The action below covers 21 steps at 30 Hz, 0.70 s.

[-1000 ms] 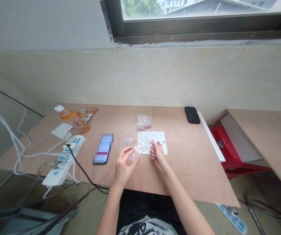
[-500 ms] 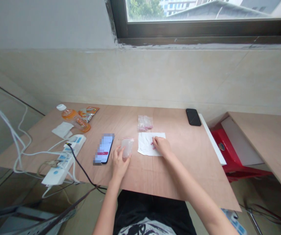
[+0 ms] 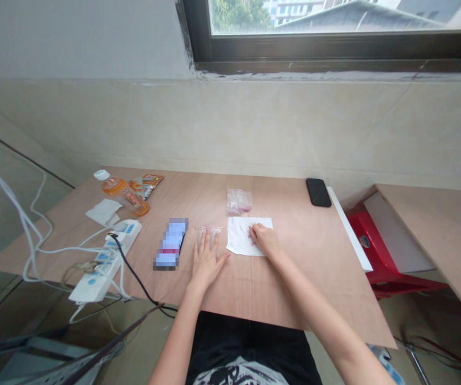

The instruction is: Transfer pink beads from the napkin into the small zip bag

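My left hand (image 3: 206,260) lies flat with fingers stretched out on the wooden table (image 3: 302,278), fingertips pressing on a small clear plastic bag (image 3: 209,231). My right hand (image 3: 263,238) rests curled on a white sheet of paper (image 3: 239,242), covering the small pink beads that lay there; what its fingers hold is hidden. A second clear bag of pink beads (image 3: 238,201) lies farther back on the table.
A phone with a lit screen (image 3: 170,243) lies left of my left hand. Further left are a white power strip (image 3: 106,260) with cables, a tissue (image 3: 102,212), an orange drink bottle (image 3: 121,193) and snack packets (image 3: 145,184). A black phone (image 3: 318,192) lies at the back right. A red stool (image 3: 370,251) stands beside the table.
My left hand carried the clear bag leftward, laid it on the table and flattened over it. My right hand moved onto the paper and curled over the beads.
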Motion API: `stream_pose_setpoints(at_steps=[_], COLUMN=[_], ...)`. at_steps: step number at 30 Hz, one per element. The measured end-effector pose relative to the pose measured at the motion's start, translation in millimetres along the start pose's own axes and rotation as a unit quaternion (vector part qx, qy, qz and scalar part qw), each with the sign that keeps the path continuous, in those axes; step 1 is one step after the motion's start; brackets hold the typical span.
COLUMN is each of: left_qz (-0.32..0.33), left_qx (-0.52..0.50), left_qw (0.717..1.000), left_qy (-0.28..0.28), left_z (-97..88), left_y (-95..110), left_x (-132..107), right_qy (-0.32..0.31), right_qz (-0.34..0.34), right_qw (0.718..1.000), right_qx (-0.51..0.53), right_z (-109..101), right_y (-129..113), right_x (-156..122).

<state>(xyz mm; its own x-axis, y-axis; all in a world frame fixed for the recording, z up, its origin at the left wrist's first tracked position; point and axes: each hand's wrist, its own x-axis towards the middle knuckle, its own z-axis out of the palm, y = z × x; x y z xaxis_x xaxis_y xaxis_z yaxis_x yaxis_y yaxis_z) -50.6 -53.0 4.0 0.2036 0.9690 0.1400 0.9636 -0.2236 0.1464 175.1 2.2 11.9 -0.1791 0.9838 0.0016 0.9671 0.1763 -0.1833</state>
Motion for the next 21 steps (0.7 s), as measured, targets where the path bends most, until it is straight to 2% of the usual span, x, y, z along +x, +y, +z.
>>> stream_pose_setpoints(at_steps=[7,21], left_qz=[-0.001,-0.009], left_qx=[-0.001,-0.020], left_qw=[0.999,0.999], left_qy=[-0.050,0.031], left_z=[11.6,13.8], left_y=[-5,-5], left_x=[2,-3], right_qy=[0.013,0.036], right_qz=[-0.007,-0.007], right_qw=[1.000,0.999], right_qx=[-0.012,-0.017], right_z=[3,5], right_y=[0,2], right_x=[0,1])
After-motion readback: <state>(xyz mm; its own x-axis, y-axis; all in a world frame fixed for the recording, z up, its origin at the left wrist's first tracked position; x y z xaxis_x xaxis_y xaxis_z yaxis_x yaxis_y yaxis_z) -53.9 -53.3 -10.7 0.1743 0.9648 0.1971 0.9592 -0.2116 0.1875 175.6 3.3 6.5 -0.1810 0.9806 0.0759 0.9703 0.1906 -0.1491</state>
